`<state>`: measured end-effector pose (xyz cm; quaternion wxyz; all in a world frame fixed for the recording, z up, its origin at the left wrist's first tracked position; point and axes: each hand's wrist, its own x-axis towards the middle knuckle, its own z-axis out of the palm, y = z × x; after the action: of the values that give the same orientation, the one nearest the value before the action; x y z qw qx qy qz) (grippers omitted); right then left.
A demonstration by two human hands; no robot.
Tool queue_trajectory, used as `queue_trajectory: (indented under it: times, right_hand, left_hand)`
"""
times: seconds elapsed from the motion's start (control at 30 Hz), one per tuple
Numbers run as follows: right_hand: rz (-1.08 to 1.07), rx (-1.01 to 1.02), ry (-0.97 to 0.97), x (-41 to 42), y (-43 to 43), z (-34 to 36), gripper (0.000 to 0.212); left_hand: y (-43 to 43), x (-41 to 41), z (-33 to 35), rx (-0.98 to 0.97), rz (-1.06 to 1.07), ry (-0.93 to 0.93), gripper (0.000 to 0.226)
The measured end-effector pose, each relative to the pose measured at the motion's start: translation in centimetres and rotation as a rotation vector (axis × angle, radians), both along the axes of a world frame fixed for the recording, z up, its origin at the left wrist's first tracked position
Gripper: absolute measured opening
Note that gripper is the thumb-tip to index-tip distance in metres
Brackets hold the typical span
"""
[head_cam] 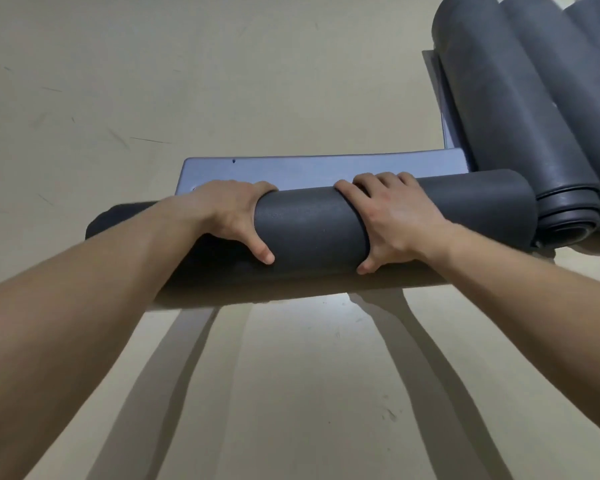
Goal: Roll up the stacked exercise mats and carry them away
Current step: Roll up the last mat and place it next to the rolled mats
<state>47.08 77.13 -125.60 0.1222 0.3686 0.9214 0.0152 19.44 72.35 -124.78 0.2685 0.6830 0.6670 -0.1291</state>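
On the beige floor (291, 81), at the centre of the view, lies a dark grey rolled mat (312, 230) with both hands clamped over it. The left hand (229, 216) sits toward nine o'clock of the roll and the right hand (395, 220) toward three o'clock. On each, the fingers (378, 180) curl close together over the far side of the roll while the thumb presses the near side, so the mat is pinched between them.

Just beyond the roll, at twelve o'clock, a flat strip of lighter mat (309, 169) shows; whether it is this mat's unrolled tail or another sheet beneath, I cannot tell. At two o'clock, several finished rolls (516, 116) lie side by side, touching one another, the nearest just beside the end of the gripped roll.

The likely trouble: foam wants to spring open, so easing the grip while lifting could loosen the coil, and uneven pressure between the hands could telescope one end outward. Swinging the roll rightward might knock the neighbouring rolls.

No containers are visible here.
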Motion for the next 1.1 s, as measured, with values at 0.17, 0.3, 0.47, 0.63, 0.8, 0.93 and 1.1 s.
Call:
queue_trajectory:
  times: [0.17, 0.3, 0.47, 0.63, 0.8, 0.93, 1.1]
  right_hand:
    - [0.075, -0.206, -0.082, -0.8, -0.1, 1.5, 0.140]
    - [0.062, 0.100, 0.051, 1.4, -5.7, -2.4, 0.134]
    - [0.056, 0.158, 0.048, 1.7, -5.9, -3.4, 0.130]
    - [-0.200, 0.213, 0.122, 0.0, -5.2, -2.8, 0.110]
    - [-0.901, -0.607, 0.639, -2.4, -5.2, -2.4, 0.046]
    - [-0.895, -1.027, 0.852, -2.4, -5.8, -1.3, 0.043]
    - [-0.610, -0.858, 0.702, -3.0, -4.6, -1.4, 0.097]
  left_hand:
    - [-3.9, -0.8, -1.1, -0.181, 0.103, -0.172, 0.115]
    - [-5.0, -1.0, -0.8, -0.208, 0.150, -0.218, 0.104]
    - [-7.0, 0.4, -0.6, -0.216, 0.204, -0.195, 0.102]
    - [-11.1, 4.0, -0.7, -0.095, 0.456, -0.190, 0.099]
    - [-14.0, 8.8, -1.2, -0.148, 0.824, -0.508, 0.092]
    - [-14.2, 11.9, -1.6, -0.219, 0.890, -0.648, 0.092]
    - [-14.0, 11.4, 0.2, -0.491, 0.515, -0.529, 0.075]
